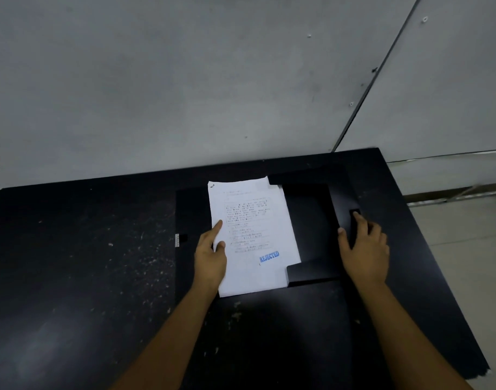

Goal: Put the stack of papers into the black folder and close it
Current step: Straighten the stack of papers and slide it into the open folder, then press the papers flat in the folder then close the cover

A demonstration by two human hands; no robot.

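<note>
Risking a crumpled corner: left hand (210,254) flat with fingers spread on stack of papers (252,237) lying in open black folder (311,218) on tabletop (72,249), right hand (365,246) open, pressing right flap, far corner tucked underneath.

The top paper (252,235) bears a blue stamp (269,257) reading "REJECTED".

A big black desk (81,249) fills the bottom of the view. Its top is scratched and dotted with pale specks (most of them on the left side). The near right corner looks chipped. Behind the far edge stands a plain grey wall (157,80) with small marks and screw heads. A dark seam (382,71) runs slanted down toward the far right corner. Past the right edge lies a pale floor (472,249).
</note>
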